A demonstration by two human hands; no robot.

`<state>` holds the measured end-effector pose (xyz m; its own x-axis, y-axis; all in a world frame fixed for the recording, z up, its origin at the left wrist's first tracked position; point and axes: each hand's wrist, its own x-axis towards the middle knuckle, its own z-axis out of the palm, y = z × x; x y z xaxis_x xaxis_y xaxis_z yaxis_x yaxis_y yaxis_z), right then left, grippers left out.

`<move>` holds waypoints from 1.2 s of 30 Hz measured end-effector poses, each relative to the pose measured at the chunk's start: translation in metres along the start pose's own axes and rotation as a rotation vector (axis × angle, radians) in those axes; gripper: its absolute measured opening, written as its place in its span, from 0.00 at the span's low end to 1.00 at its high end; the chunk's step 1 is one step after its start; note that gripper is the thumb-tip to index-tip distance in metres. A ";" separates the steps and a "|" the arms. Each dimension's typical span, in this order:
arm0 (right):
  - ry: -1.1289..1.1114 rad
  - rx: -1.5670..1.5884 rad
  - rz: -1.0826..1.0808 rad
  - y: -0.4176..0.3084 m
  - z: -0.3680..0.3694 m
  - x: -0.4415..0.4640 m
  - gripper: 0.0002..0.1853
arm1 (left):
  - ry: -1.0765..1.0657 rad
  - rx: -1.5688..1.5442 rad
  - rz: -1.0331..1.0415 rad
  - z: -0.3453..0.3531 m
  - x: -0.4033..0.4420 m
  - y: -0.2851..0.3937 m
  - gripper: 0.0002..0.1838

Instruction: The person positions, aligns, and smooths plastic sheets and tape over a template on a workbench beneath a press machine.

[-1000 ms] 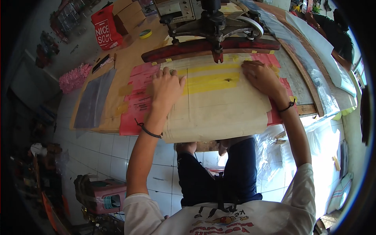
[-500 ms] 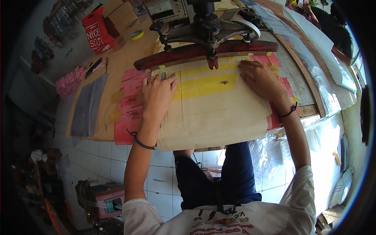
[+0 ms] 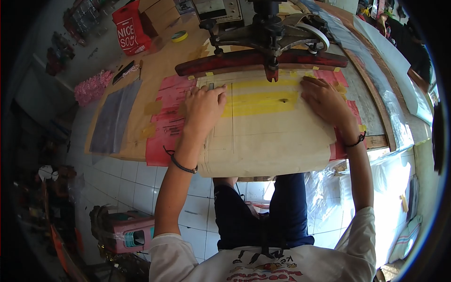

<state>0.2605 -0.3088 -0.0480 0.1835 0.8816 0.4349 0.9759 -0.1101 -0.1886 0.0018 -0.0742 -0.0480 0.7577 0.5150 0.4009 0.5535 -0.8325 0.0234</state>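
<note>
A beige sheet (image 3: 277, 136) with pencil-like lines and yellow tape strips (image 3: 258, 104) covers the table's front edge. My left hand (image 3: 205, 107) lies on its left part, fingers bent forward and thumb out to the right, beside a small grey piece (image 3: 211, 86). On the sheet's upper right corner rests my right hand (image 3: 326, 101), its fingers stretched out and flat. Neither hand visibly grips anything. Just beyond both hands hangs a machine's dark red bar (image 3: 310, 58), held by a black metal bracket (image 3: 244, 35). Red material (image 3: 164, 117) shows under the sheet on both sides.
A dark grey sheet (image 3: 115, 117), a yellow tape roll (image 3: 179, 36) and a red bag (image 3: 129, 30) lie at left. The machine's control box (image 3: 217, 10) stands behind the bar. Clear plastic (image 3: 392, 113) runs along the right. Another person (image 3: 404, 40) is at far right.
The whole view has shifted, so the table and machine appear farther right. Both hands keep about the same places on the sheet.
</note>
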 end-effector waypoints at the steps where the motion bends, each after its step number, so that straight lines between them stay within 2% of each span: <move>1: -0.006 0.006 0.008 0.000 0.000 -0.001 0.18 | -0.007 -0.003 -0.006 0.000 0.000 0.000 0.17; 36: -0.035 0.048 0.071 -0.004 -0.006 -0.005 0.19 | -0.001 -0.067 -0.045 -0.003 -0.002 0.001 0.17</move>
<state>0.2562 -0.3161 -0.0439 0.2468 0.8878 0.3885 0.9536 -0.1512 -0.2603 -0.0001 -0.0768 -0.0464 0.7328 0.5526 0.3971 0.5628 -0.8202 0.1029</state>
